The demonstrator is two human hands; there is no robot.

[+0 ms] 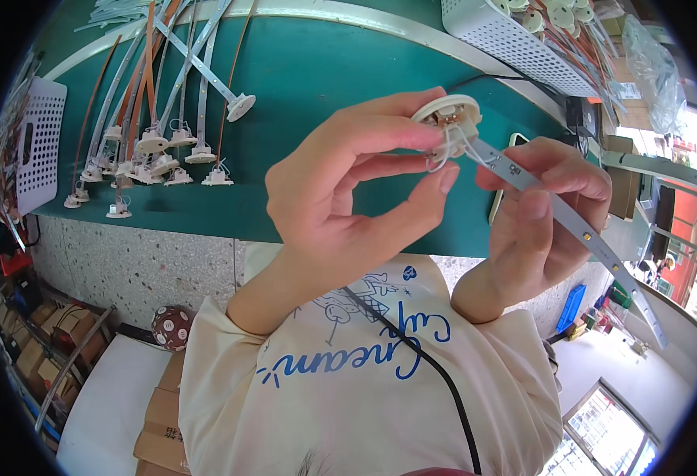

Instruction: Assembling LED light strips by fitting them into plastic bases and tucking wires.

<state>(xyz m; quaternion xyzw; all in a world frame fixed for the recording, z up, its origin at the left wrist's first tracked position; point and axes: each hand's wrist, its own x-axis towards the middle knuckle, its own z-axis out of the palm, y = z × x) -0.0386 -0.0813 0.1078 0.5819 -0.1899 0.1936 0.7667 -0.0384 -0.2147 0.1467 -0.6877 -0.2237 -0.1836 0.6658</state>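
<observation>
My left hand (pixel 356 170) grips a round white lamp end cap (pixel 453 107) by its rim and underside. Small electronic parts and thin white wires (pixel 443 155) show inside the cap, next to my thumb. From the cap a narrow LED strip (pixel 582 230) slants down to the right, dotted with small yellowish LEDs. My right hand (pixel 551 194) pinches this strip between thumb and fingers, a short way from the cap. Part of the cap is hidden behind my left fingers.
On the green table (pixel 245 174) lie several similar strips with white end caps (pixel 151 143) at the left. White perforated baskets stand at the far left (pixel 43 147) and far right (pixel 523 47). A phone-like object (pixel 497 208) lies partly behind my right hand.
</observation>
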